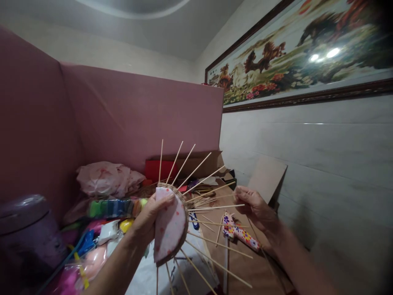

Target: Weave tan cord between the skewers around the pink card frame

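Note:
My left hand grips a half-round fan base, covered in pale cloth with small coloured dots, thumb on its face. Brown twine runs along the curved rim. Several thin wooden sticks spread outward from that rim like rays. At the right, my right hand is closed in a pinch close to the stick ends. A thin strand reaches from the rim to its fingertips, and a brown length hangs below the hand. The fingers partly hide what they pinch.
A flower-patterned tool shaped like a glue gun lies on the brown tabletop, near a blue-handled item. Bagged coloured material and a crumpled cloth bundle sit left. A lidded container stands far left; cardboard leans against the wall.

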{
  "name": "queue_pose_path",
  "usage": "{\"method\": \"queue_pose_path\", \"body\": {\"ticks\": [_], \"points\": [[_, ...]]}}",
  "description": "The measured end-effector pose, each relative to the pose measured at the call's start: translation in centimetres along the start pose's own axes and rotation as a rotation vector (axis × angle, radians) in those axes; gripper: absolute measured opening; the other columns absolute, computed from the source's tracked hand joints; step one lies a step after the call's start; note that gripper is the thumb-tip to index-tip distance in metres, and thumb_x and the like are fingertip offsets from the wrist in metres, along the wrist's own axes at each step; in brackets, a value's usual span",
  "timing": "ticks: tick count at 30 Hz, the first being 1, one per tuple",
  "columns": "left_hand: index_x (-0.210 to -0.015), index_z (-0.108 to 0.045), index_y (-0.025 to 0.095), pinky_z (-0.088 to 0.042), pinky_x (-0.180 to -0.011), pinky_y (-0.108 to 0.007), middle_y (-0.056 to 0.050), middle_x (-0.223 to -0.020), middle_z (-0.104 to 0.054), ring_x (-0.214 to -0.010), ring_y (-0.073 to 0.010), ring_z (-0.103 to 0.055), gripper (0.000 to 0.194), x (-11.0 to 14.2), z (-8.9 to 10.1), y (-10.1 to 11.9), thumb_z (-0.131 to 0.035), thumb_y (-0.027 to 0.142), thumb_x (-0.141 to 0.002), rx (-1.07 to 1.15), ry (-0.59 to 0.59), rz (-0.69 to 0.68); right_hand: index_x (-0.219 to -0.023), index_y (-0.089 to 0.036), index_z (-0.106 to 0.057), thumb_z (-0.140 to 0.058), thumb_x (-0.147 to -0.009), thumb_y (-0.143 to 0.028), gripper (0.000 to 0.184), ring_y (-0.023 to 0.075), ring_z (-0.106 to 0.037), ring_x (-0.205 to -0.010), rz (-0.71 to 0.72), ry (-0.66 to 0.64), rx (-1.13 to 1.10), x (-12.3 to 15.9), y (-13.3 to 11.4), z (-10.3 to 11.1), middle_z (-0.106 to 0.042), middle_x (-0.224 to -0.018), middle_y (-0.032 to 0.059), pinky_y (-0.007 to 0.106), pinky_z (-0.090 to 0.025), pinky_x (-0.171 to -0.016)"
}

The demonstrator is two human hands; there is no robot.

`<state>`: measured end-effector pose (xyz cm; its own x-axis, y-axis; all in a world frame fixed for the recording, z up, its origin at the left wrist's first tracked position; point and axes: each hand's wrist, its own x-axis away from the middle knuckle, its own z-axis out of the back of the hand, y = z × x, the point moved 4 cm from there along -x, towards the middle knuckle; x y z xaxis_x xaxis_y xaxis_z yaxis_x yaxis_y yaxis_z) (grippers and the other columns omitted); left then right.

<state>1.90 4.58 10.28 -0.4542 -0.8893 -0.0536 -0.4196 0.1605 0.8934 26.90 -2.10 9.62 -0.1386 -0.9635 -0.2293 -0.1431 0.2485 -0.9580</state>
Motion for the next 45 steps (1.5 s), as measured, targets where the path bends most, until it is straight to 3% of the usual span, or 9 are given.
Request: {"method": "queue_pose_path", "body": {"ticks": [5,9,12,16,20,24,31,40,45], "points": [[-0.072,-0.055,0.014,-0.044,-0.045,-0.019,-0.002,-0.058,-0.064,-0.045,-0.0118,-0.058,0.018,0.0,0.0,0.0,-0.069,0.019,-0.062,-0.007,0.013,0.004,-0.057,-0.017,-0.044,-0.061,-0.071,-0.044,0.034,0.0053,-0.016,-0.043,0.133,-0.020,0.031,1.0,-1.5,0.3,-0.024,-0.048,-0.0073,0.023,-0.010,-0.041],[-0.072,-0.056,0.014,-0.045,-0.044,-0.019,-0.002,-0.059,-0.065,-0.047,-0.0129,-0.059,0.018,0.1,0.0,0.3,-0.069,0.019,-0.061,0.035,0.028,-0.005,-0.057,-0.017,-0.053,-0.066,-0.066,-0.041,0.029,0.0062,-0.021,-0.043,0.222,0.043,0.165,1.9,-1.9,1.0,-0.031,-0.047,-0.0053,0.024,-0.013,-0.041],[-0.074,-0.056,0.014,-0.047,-0.045,-0.020,-0.002,-0.061,-0.066,-0.049,-0.0138,-0.061,0.018,0.2,0.4,0.5,-0.069,0.019,-0.062,0.090,0.073,-0.004,-0.055,-0.016,-0.053,-0.066,-0.064,-0.039,0.028,0.0066,-0.026,-0.044,0.151,0.037,0.209,2.3,-0.4,0.8,-0.034,-0.047,-0.0048,0.023,-0.018,-0.042],[-0.077,-0.056,0.014,-0.050,-0.050,-0.022,-0.002,-0.064,-0.067,-0.052,-0.0141,-0.062,0.017,0.4,0.5,0.6,-0.067,0.017,-0.064,0.194,0.087,0.012,-0.058,-0.016,-0.054,-0.064,-0.066,-0.039,0.027,0.0087,-0.037,-0.047,-0.120,-0.119,0.242,2.7,3.4,-1.5,-0.044,-0.052,-0.0024,0.024,-0.028,-0.045],[-0.075,-0.056,0.014,-0.052,-0.052,-0.023,-0.003,-0.064,-0.067,-0.053,-0.0145,-0.063,0.014,0.6,0.0,0.4,-0.066,0.018,-0.067,0.256,0.074,0.048,-0.054,-0.015,-0.055,-0.067,-0.063,-0.039,0.028,0.0103,-0.040,-0.057,-0.140,-0.172,0.396,2.9,5.3,-4.1,-0.045,-0.057,-0.0020,0.023,-0.033,-0.055],[-0.076,-0.057,0.013,-0.052,-0.053,-0.023,-0.004,-0.066,-0.068,-0.054,-0.0147,-0.063,0.013,0.7,-0.4,0.2,-0.065,0.022,-0.069,0.280,0.037,0.051,-0.059,-0.016,-0.058,-0.070,-0.056,-0.043,0.029,0.0139,-0.046,-0.064,-0.172,-0.161,0.339,2.9,6.8,-5.5,-0.051,-0.061,-0.0007,0.024,-0.036,-0.059],[-0.081,-0.060,0.013,-0.053,-0.062,-0.024,-0.004,-0.068,-0.068,-0.063,-0.0162,-0.065,0.017,0.4,-0.8,-0.1,-0.063,0.027,-0.071,0.325,-0.014,0.035,-0.058,-0.017,-0.055,-0.065,-0.060,-0.048,0.033,0.0119,-0.042,-0.057,-0.135,-0.225,0.340,1.4,8.7,-6.5,-0.048,-0.057,-0.0018,0.023,-0.032,-0.053],[-0.074,-0.062,0.007,-0.051,-0.056,-0.024,-0.008,-0.064,-0.068,-0.055,-0.0161,-0.063,0.012,0.9,-1.3,-0.7,-0.064,0.004,-0.062,0.322,-0.009,0.245,-0.055,-0.016,-0.049,-0.065,-0.061,-0.047,0.036,0.0070,-0.028,-0.047,-0.033,-0.052,0.260,-0.9,8.7,-6.1,-0.037,-0.048,-0.0052,0.022,-0.020,-0.045],[-0.072,-0.064,0.006,-0.051,-0.057,-0.024,-0.009,-0.064,-0.068,-0.056,-0.0160,-0.063,0.008,1.0,-1.5,-0.7,-0.061,0.005,-0.065,0.357,0.043,0.249,-0.053,-0.016,-0.047,-0.065,-0.062,-0.043,0.034,0.0062,-0.026,-0.046,-0.004,-0.036,0.266,-1.2,9.0,-6.1,-0.035,-0.048,-0.0057,0.022,-0.018,-0.044]]}}
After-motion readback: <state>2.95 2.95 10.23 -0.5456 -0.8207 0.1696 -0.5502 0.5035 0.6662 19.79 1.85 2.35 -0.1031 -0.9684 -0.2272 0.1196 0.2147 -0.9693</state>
